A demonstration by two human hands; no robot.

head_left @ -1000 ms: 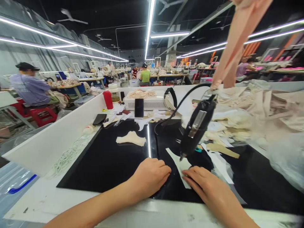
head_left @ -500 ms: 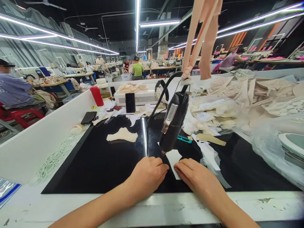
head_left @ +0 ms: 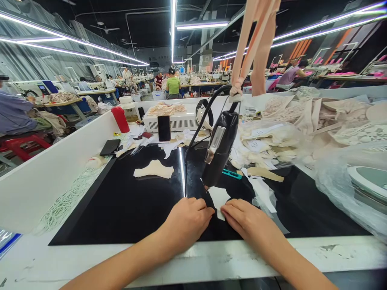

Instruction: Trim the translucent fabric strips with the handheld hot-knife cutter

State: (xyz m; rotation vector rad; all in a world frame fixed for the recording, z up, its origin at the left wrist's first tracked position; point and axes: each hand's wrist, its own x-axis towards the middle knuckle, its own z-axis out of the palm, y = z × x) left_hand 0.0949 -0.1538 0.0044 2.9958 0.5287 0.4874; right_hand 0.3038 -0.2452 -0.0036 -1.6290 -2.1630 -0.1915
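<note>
A small white fabric piece (head_left: pixel 219 197) lies on the black board (head_left: pixel 145 213) between my hands. My left hand (head_left: pixel 191 217) is closed, its fingers curled and their tips at the piece's left edge; what they pinch, if anything, is hidden. My right hand (head_left: pixel 246 217) has its fingers pressed together on the piece's right edge. Just above the piece hangs a black handheld tool (head_left: pixel 220 147), tilted, its narrow tip close to the fabric. Farther left lies a cream fabric piece (head_left: pixel 153 169).
A teal cutter (head_left: pixel 232 174) and white scraps (head_left: pixel 262 191) lie right of the tool. A phone (head_left: pixel 164 128) stands against a white vented box (head_left: pixel 181 121). Fabric piles (head_left: pixel 326 112) and an iron in plastic (head_left: pixel 369 183) are at right. Pale green cord (head_left: pixel 65 201) lies left.
The white piece has shifted slightly between my hands, and its lower end now lies nearer my left fingertips. The whole view has moved a little; my hands stay nearly in place.
</note>
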